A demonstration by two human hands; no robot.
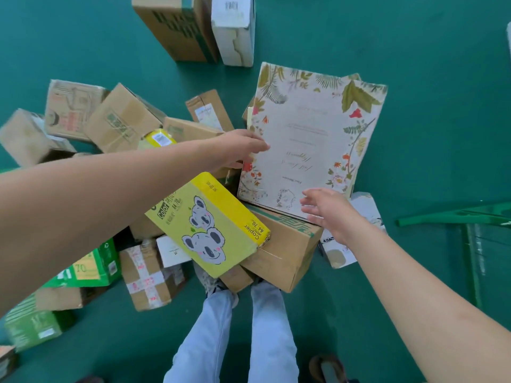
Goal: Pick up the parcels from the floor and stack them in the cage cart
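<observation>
The floral box (312,139) strikes us as light for its breadth: a wide, shallow carton with stiff flat faces and a smooth printed skin that could slide under dry palms, so we judge the safest hold is on two opposite edges, one hand at the left side and one under the near lower corner, rather than on the broad top. It is cream, bordered with green leaves and red and orange flowers, with faint script across the middle and a small drawn animal near its lower edge. It sits right of centre in the frame, tilted, its near edge resting on a brown carton (284,244) below it. Our left hand (240,147) reaches in from the left, its fingers straight and close together, the tips at the box's left edge; whether they touch it yet we cannot tell. Our right hand (326,208) comes up from the lower right, fingers spread and relaxed over the near corner, clasping nothing. Just left of the brown carton leans a yellow copier-paper box (210,222) printed with two koalas. Brown parcels (121,117) crowd the left half, green cartons (91,266) lie at lower left, and a green metal frame (470,217), perhaps the cage cart, shows at the right edge on the green floor (414,51).
</observation>
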